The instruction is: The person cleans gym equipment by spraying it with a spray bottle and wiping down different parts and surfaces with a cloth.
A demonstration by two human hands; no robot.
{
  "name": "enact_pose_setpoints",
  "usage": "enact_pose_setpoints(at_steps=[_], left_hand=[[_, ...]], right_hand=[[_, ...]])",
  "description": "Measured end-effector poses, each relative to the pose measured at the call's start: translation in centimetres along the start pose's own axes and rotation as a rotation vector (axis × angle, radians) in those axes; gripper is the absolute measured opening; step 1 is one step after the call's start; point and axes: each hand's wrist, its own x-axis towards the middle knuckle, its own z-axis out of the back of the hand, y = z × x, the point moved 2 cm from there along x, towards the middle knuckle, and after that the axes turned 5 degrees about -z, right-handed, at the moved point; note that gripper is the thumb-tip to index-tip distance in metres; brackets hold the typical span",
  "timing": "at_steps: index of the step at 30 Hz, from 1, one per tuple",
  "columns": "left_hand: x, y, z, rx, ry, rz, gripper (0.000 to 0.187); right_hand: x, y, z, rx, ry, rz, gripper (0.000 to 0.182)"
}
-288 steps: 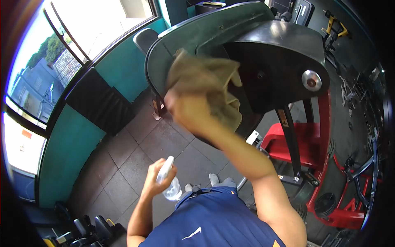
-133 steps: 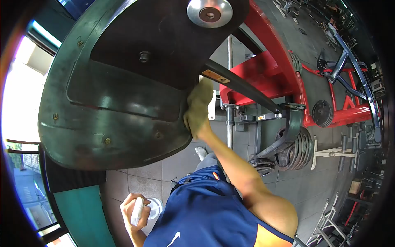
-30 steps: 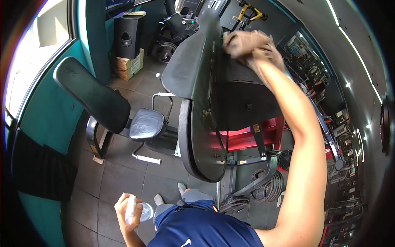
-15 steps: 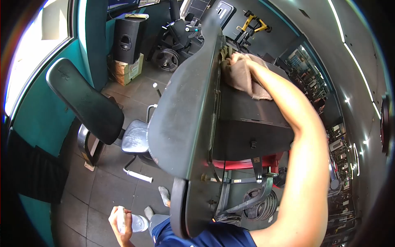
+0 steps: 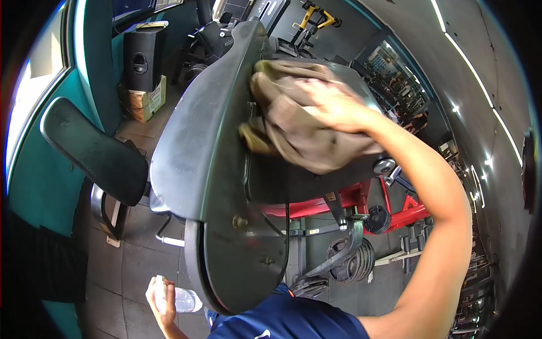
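Near the top centre, my right hand (image 5: 333,104) lies spread on a brown cloth (image 5: 302,133), blurred by motion. That cloth is bunched against the black machine cover (image 5: 226,164) and over the dark surface to its right. At the lower left, my left hand (image 5: 161,302) has its fingers wrapped round the white top of a clear bottle (image 5: 186,300), which is tilted on its side.
A padded seat back (image 5: 93,150) stands at the left, with a black speaker (image 5: 144,59) on a box (image 5: 145,103) behind it. Weight plates (image 5: 351,260) and a red frame (image 5: 401,217) are at the lower right. A yellow rack (image 5: 316,22) stands farther back.
My right hand and the cloth have moved nearer and lower over the machine, and the cloth is more spread out. The view has shifted to the right. My left hand still holds the bottle.
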Motion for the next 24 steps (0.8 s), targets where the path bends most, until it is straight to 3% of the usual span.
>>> enact_pose_setpoints(at_steps=[2, 3, 4, 6, 8, 10, 12, 13, 15, 17, 18, 20, 23, 24], left_hand=[[-0.2, 0.4, 1.7, -0.015, 0.104, 0.087, 0.009], [-0.4, 0.0, 2.1, -0.003, 0.085, 0.046, 0.008], [-0.6, -0.5, 2.2, 0.01, 0.073, 0.002, 0.008], [-0.1, -2.3, 2.6, 0.081, 0.145, -0.085, 0.007], [-1.2, -0.2, 3.3, 0.034, 0.107, -0.079, 0.006], [-1.5, 1.5, 3.5, 0.052, 0.091, -0.156, 0.011], [-2.0, 1.6, 3.8, -0.033, 0.099, -0.103, 0.015], [-2.0, 1.5, 3.9, -0.074, 0.091, -0.07, 0.018], [-2.0, 0.1, 4.3, -0.027, 0.101, -0.025, 0.01], [-2.0, -1.8, 4.8, 0.005, 0.154, -0.052, 0.009], [-2.5, -1.6, 4.8, 0.03, 0.08, -0.055, 0.012], [-2.9, -0.6, 5.4, 0.087, 0.077, -0.073, 0.012], [-2.8, 0.8, 5.3, 0.113, 0.131, 0.029, 0.013], [-3.3, 3.2, 6.2, 0.108, 0.167, 0.104, 0.022]], right_hand=[[-2.1, -7.5, 0.1, 0.036, -0.061, -0.302, 0.091], [-1.5, -15.3, -1.7, 0.165, -0.154, -0.318, 0.086], [-1.1, -17.8, -1.1, 0.084, -0.167, -0.404, 0.081], [1.4, -13.5, -0.3, -0.071, -0.158, -0.469, 0.071], [3.4, -5.3, -1.7, -0.125, -0.139, -0.403, 0.063], [3.8, 3.0, -3.4, -0.187, -0.177, -0.185, 0.058], [0.3, 7.6, -3.5, -0.285, -0.192, 0.043, 0.055], [-2.8, 8.3, 0.2, -0.174, 0.222, 0.008, 0.054], [-5.7, 4.0, 1.7, 0.203, 0.141, -0.22, 0.052], [-5.3, -8.9, -1.6, 0.117, -0.267, -0.208, 0.055], [-4.7, -13.0, -1.4, 0.083, -0.261, -0.355, 0.055], [-4.1, -11.5, -0.2, 0.046, -0.257, -0.453, 0.057], [-4.5, -0.6, 0.7, 0.15, -0.265, -0.207, 0.062], [-3.4, 1.7, 0.0, 0.118, -0.218, -0.123, 0.064]])
